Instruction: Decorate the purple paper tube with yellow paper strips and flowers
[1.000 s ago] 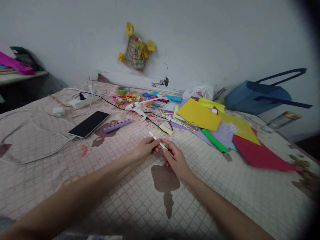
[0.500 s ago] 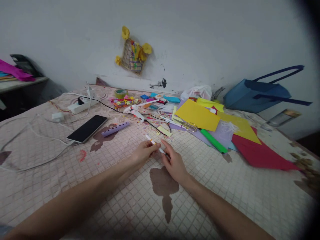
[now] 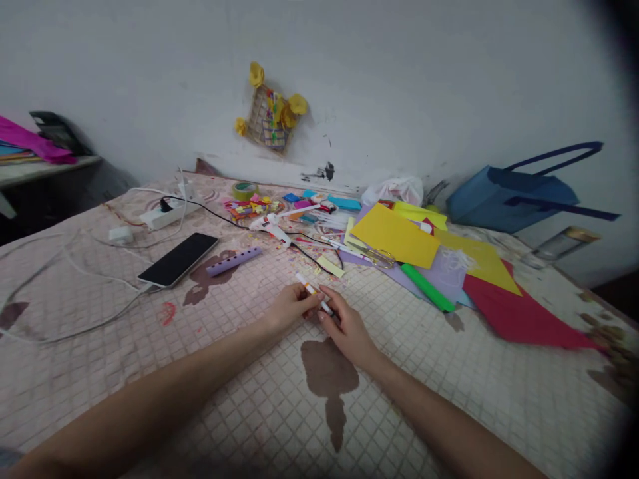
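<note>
- You are holding a white pen (image 3: pixel 307 286) with an orange band and a dark end.
- You are facing a pale table (image 3: pixel 239 412), its grid pattern breaking into brown patches (image 3: pixel 329 370).
- Toward its left edge, a phone (image 3: pixel 178 260) is showing black.
- Near its far edge, yellow paper (image 3: pixel 397 234) is covering lilac sheets (image 3: pixel 450 282).
- Toward its right edge, you are seeing crimson paper (image 3: pixel 519 313).
- At its far right corner, a blue bag (image 3: pixel 472 198) is showing darker handles (image 3: pixel 574 157).
</note>
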`<state>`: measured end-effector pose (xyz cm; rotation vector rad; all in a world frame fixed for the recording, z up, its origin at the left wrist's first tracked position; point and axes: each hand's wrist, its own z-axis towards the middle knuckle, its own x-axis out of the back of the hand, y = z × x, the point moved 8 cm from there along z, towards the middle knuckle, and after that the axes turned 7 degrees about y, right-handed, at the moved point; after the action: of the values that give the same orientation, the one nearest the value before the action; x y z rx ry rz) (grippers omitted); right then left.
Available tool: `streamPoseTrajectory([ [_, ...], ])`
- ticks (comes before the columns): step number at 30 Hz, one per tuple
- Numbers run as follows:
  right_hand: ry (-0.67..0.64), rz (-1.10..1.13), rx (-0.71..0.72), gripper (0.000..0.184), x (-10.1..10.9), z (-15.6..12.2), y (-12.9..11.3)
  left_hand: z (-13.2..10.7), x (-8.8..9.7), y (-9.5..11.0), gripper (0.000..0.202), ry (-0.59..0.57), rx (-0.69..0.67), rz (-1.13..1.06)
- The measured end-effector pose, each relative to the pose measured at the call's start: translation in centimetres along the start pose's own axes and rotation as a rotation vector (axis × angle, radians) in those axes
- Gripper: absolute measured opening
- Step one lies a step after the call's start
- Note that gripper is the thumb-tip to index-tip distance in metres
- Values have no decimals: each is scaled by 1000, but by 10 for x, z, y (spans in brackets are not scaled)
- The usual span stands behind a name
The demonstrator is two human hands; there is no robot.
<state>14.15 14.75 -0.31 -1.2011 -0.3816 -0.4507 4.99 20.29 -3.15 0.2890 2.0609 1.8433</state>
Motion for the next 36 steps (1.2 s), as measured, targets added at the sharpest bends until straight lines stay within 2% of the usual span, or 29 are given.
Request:
streamPoseTrajectory([
  [12,1,47,-2,47,0,0,2,0,-5,1,33,-36,0,24],
  [36,-66,82,-65,46,-2,-3,8,-5,-3,0,33,-35,28,8],
])
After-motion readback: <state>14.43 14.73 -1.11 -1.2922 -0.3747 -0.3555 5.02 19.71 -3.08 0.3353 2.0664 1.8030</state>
